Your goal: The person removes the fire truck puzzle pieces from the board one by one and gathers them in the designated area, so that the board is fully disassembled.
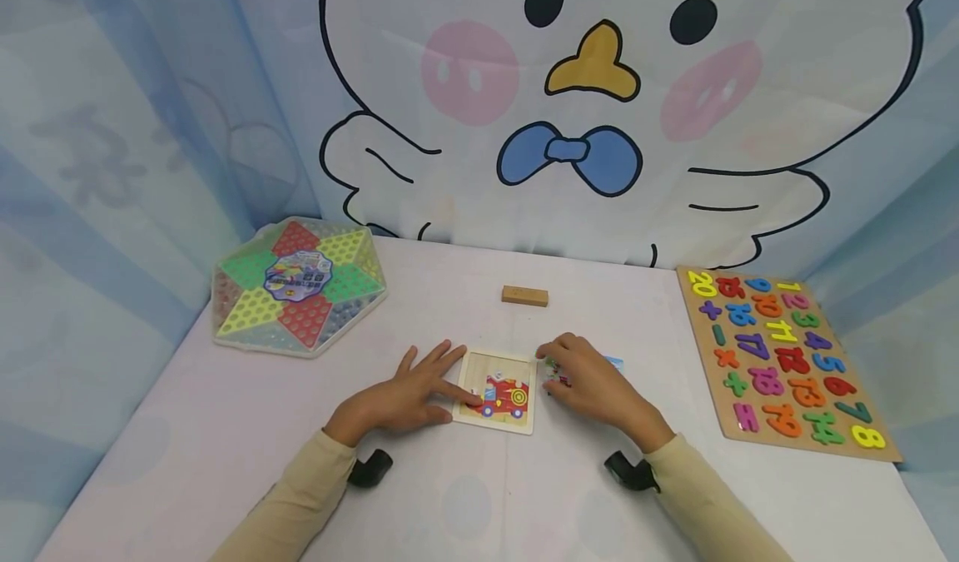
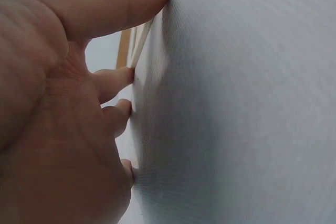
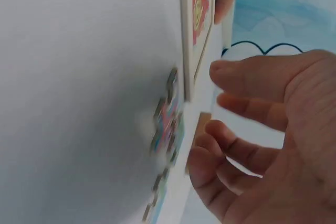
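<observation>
A small wooden puzzle tray (image 1: 487, 365) lies flat on the table, with part of a red vehicle picture (image 1: 505, 396) assembled in it. At the tray's left side is my left hand (image 1: 408, 395), fingers spread; its thumb touches the frame by the picture. My right hand (image 1: 599, 387) hovers just right of the tray over loose puzzle pieces (image 3: 167, 127). In the right wrist view its fingers are loosely bent, thumb apart, and nothing shows between them. The hand partly hides the pieces in the head view; a blue one (image 1: 616, 363) shows beyond it.
A wooden block (image 1: 524, 296) lies behind the tray. At the back left sits a hexagonal board-game box (image 1: 300, 287). On the right lies a board of coloured numbers (image 1: 787, 362). A printed curtain (image 1: 464, 196) hangs along the table's back edge.
</observation>
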`<state>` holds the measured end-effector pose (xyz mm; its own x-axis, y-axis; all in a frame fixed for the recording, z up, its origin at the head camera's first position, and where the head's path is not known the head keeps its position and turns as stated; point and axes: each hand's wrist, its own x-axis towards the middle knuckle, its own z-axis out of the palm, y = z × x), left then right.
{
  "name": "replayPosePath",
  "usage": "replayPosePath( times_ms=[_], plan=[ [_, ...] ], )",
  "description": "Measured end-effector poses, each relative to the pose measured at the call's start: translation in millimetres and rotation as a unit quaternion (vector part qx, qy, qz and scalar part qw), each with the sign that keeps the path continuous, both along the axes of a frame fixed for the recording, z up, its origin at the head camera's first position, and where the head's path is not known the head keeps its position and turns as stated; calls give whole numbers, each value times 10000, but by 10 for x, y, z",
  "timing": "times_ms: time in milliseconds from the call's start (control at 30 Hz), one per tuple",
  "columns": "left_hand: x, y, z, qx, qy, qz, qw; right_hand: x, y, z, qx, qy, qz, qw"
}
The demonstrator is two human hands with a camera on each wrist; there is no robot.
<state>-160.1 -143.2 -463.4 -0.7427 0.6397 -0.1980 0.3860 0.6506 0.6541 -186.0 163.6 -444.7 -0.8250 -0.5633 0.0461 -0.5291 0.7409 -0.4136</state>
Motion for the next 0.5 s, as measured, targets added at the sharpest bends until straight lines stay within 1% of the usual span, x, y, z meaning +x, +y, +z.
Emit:
replayPosePath(
  times_ms=[100, 233, 400, 500],
  plan=[
    [-6, -9, -4, 11, 11, -35, 10000, -17, -126, 35, -56, -32, 422, 9991],
    [-12, -19, -17, -6, -3, -82, 10000, -38, -291, 47, -44, -121, 832, 9965],
    [-19, -23, -22, -7, -30, -99, 9999, -61, -446, 1, 94, -62, 1240, 9922],
    [-23, -23, -22, 8, -14, -105, 9999, -69, -507, -17, 209, 30, 1385, 9901]
  ],
)
